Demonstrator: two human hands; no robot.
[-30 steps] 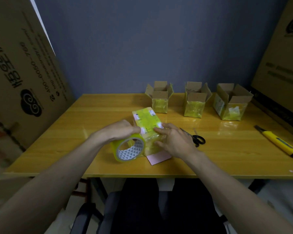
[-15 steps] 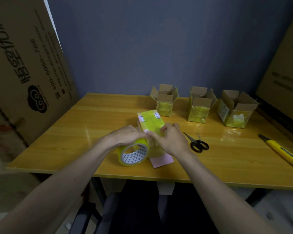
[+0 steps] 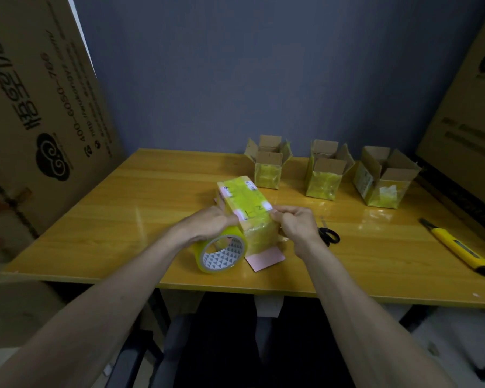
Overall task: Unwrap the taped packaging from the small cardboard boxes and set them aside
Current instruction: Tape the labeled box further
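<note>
The right hand (image 3: 296,224) has moved from the side of the box (image 3: 247,210) up to its near top edge and now pinches the tape there. The left hand (image 3: 207,224) grips the other corner, beside the tape roll (image 3: 221,254). The box stands mid-table, so I think peeling begins.

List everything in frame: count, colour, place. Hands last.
taped box: 1, yellow tape with white labels, table centre, between both hands
open boxes: 3, brown with yellow tape on the sides, flaps up, in a row at the table's back, right of centre
tape roll: 1, yellow, patterned core, near edge, against the taped box, under the left hand
pink card: 1, pink, flat, partly under the taped box
scissors: 1, black handles, right of the right hand
knife: 1, yellow and black, table's right side
table: 1, yellow wood
large cartons: 2, brown, printed, leaning at left and right
left hand: grips the tape roll
right hand: fingers pinch the taped box's near corner
</note>
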